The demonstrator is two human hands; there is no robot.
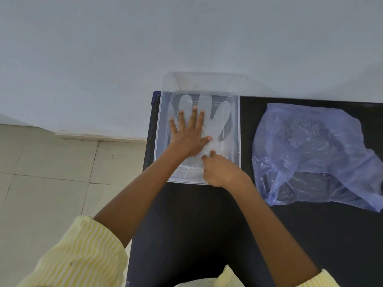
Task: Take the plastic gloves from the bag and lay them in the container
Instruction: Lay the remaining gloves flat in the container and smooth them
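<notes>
1 container [239, 125]: plastic glove [221, 114] flat inside. Your left hand [187, 137], fingers spread, presses it; your right hand [217, 170] pinches its cuff. 1 bag [306, 154]: right of container.

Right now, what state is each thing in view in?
container: clear, lidless, standing on the black table.
plastic glove: lying flat inside the container, fingers pointing away.
left hand: flat, fingers spread, pressing the plastic glove.
right hand: fingers curled, pinching the plastic glove's cuff end.
bag: blue, slack, on the table right of the container, apart.
</notes>
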